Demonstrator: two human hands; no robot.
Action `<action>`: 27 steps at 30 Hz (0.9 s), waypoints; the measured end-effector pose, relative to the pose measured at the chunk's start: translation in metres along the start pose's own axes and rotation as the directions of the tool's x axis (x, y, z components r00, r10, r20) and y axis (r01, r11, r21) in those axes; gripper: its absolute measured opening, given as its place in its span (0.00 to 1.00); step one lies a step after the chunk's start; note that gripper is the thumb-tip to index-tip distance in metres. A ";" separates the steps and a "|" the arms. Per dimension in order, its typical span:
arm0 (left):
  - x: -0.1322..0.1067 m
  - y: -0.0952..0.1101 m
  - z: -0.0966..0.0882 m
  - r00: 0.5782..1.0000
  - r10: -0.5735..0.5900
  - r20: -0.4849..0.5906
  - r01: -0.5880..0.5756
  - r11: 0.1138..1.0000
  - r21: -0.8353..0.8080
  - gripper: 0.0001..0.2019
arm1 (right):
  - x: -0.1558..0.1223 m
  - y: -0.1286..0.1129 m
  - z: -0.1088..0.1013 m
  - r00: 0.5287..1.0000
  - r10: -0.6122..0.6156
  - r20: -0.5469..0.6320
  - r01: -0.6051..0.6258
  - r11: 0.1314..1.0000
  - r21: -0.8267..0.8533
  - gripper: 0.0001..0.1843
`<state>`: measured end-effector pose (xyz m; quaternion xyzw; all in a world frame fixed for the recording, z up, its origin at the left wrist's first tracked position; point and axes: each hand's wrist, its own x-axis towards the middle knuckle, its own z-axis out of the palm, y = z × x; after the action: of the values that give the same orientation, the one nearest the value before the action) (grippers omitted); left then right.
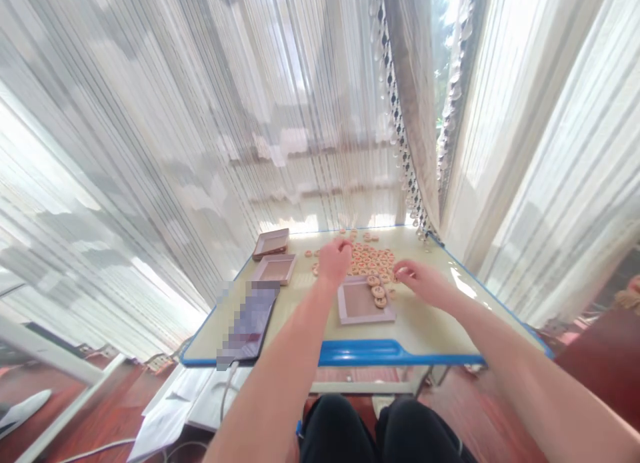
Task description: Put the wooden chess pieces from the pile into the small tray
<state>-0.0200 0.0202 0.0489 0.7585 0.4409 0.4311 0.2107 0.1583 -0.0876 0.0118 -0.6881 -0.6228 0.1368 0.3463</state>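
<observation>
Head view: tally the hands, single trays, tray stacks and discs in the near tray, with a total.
Left hand and right hand: 2
Near tray and left tray: 2
Tray stack: 1
Discs in near tray: 3
Total: 8, leaving out the pile, too crowded to count.

The left hand (336,260) and right hand (423,281) are bare above the table (430,330), and so are the forearms (295,343). Below the table's near edge, black trousers (335,433) cover both rounded knees (407,413).
</observation>
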 end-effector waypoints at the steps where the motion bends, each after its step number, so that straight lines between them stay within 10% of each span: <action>1: -0.012 -0.003 -0.005 0.999 0.041 -0.014 -0.040 0.998 0.044 0.11 | -0.008 0.006 0.002 1.000 -0.005 0.031 0.005 1.000 -0.024 0.12; 7: -0.054 -0.034 -0.026 0.997 0.081 0.012 -0.082 0.969 0.234 0.10 | -0.025 0.020 0.020 0.995 -0.084 -0.051 0.080 0.994 -0.073 0.16; 27: -0.044 -0.051 -0.014 0.992 0.055 0.110 -0.090 0.935 0.342 0.09 | -0.019 0.009 0.024 0.984 -0.149 -0.102 0.129 0.975 -0.183 0.22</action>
<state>-0.0673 0.0087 0.0005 0.8198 0.4707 0.3163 0.0794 0.1465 -0.0982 -0.0161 -0.6774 -0.6580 0.0171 0.3284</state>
